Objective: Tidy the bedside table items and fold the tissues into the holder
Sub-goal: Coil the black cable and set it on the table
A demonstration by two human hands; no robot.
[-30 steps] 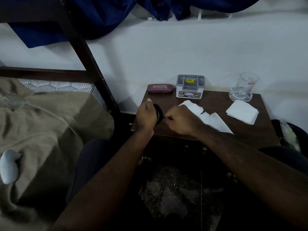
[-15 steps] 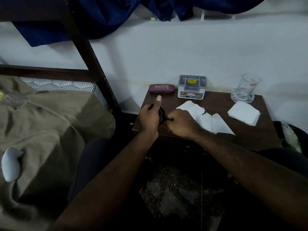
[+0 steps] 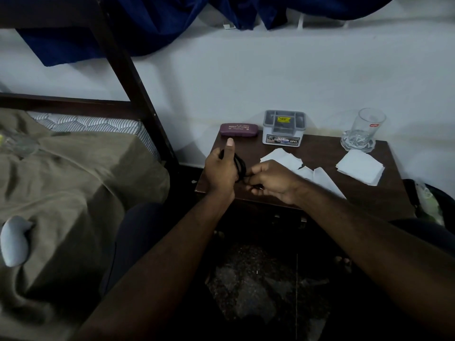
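On the dark wooden bedside table point(image 3: 384, 193), my left hand point(image 3: 220, 169) grips a coil of black cord point(image 3: 240, 166), thumb raised. My right hand point(image 3: 272, 182) pinches the cord's loose end just right of the coil, over the table's front left part. Loose white tissues point(image 3: 283, 157) lie spread behind my right hand. A neater stack of tissues point(image 3: 360, 167) sits at the right. The grey plastic holder point(image 3: 284, 126) stands at the back, its compartments showing only a yellow label.
A maroon spectacle case point(image 3: 238, 129) lies at the back left beside the holder. A drinking glass point(image 3: 368, 126) stands on a clear coaster at the back right. The bed with an olive blanket point(image 3: 61, 193) and a dark bedpost point(image 3: 133, 77) border the left.
My left thumb has lifted upright and the coil has turned in my grip. My right hand has shifted slightly right and nearer the table's front edge with the cord's end.
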